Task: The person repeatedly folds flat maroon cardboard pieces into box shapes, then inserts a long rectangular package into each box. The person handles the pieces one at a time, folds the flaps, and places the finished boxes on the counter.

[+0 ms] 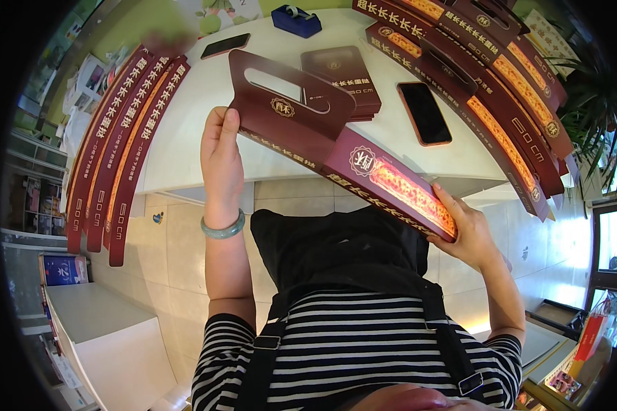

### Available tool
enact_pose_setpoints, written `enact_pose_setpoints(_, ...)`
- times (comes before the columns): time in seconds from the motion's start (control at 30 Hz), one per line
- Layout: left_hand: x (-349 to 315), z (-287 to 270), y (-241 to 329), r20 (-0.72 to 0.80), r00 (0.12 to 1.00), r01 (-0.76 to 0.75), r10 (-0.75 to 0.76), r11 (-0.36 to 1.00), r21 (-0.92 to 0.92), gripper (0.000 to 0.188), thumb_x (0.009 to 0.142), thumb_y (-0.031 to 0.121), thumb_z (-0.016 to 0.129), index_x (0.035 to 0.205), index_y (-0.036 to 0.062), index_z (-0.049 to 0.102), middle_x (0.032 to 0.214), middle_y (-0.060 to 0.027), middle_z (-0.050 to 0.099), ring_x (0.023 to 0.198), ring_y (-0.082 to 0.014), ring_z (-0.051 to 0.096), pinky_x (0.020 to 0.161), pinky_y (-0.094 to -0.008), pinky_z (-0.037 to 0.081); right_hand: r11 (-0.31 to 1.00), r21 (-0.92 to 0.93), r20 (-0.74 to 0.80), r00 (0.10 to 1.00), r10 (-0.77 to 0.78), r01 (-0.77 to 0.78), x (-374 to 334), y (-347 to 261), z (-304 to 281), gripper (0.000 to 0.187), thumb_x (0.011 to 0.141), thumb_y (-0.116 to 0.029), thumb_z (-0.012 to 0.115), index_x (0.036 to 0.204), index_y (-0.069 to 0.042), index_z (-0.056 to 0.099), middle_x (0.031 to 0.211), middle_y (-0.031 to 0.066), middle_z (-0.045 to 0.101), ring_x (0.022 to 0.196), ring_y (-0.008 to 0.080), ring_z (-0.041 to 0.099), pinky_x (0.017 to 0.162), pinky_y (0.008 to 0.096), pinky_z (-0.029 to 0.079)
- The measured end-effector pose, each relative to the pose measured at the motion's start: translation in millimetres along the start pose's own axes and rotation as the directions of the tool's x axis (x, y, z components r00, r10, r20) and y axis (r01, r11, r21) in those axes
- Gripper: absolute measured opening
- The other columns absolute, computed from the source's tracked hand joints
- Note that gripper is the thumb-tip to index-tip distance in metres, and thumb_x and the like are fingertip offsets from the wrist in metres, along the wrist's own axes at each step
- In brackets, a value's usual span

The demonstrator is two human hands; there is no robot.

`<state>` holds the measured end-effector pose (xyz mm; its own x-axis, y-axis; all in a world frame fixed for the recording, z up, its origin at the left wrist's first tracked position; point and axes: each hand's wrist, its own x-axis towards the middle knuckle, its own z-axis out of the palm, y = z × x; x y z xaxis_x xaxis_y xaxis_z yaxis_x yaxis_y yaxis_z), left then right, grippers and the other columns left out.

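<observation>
Striped shirt point(363, 329), one, before one white bench point(185, 130); one long maroon carton point(397, 185), held aslant over the bench's near edge, left hand point(223, 147) pinching its handle end, right hand point(467, 229) clasping its printed end, body apparently shaped, remaining folds impossible to tell. Similar cartons point(500, 130), seemingly made up: three at the bench's left, several overlapping past sure count at its right. One low maroon stack point(332, 63) mid-bench, one blue tape dispenser point(297, 23) at its far edge, two phones point(425, 113), one right of centre, one far left.
</observation>
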<state>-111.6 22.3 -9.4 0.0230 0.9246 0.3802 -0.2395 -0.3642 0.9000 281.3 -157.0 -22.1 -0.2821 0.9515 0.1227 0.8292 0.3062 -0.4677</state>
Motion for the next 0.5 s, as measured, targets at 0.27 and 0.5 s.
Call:
enact_pose_setpoints(0.27, -3, 21, 15, 0.117, 0.993, -0.030, 0.008, 0.982, 0.189, 0.017, 0.104, 0.021, 0.060, 0.102, 0.0041, 0.058, 0.099, 0.0026, 0.058, 0.094, -0.0076, 0.048, 0.089, -0.0232, 0.039, 0.998, 0.030, 0.014, 0.998, 0.063, -0.063, -5, -3, 4, 0.103, 0.065, -0.017, 0.088, 0.155, -0.011, 0.039, 0.121, 0.0234, 0.066, 0.097, 0.0423, 0.067, 0.086, 0.0432, 0.055)
enact_pose_setpoints(0.5, -30, 84, 3, -0.116, 0.992, -0.062, 0.051, 0.994, -0.089, 0.064, 0.095, 0.014, 0.069, 0.150, 0.0097, 0.036, 0.153, -0.0095, 0.043, 0.134, -0.0236, 0.047, 0.107, -0.0392, 0.045, 0.999, -0.043, -0.199, 0.980, 0.002, -0.011, 20, -36, 12, 0.118, 0.066, -0.031, 0.088, 0.159, -0.006, 0.021, 0.112, 0.0189, 0.067, 0.087, 0.0361, 0.069, 0.070, 0.0415, 0.055)
